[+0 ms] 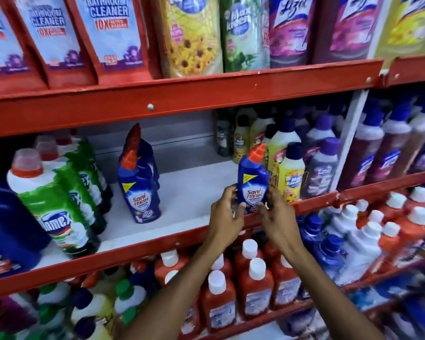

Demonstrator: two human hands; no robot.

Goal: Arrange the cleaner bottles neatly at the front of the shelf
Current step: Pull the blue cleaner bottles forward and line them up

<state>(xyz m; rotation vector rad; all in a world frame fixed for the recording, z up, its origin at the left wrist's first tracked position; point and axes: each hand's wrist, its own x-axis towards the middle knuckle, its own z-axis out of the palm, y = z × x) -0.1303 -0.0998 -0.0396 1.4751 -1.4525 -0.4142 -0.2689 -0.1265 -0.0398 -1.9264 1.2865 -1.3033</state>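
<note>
the red shelf is holding a row of blue bottles left of its bare middle. the left hand and right hand are both wrapping round one blue bottle, standing it upright at the shelf's front edge, right of the gap. next, i think, it is needing a gentle slide left to join the row.

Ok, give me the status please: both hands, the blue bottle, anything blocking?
Left hand and right hand both grip blue orange-capped Sani Fresh bottle, upright at shelf front edge. Nothing blocking.
</note>
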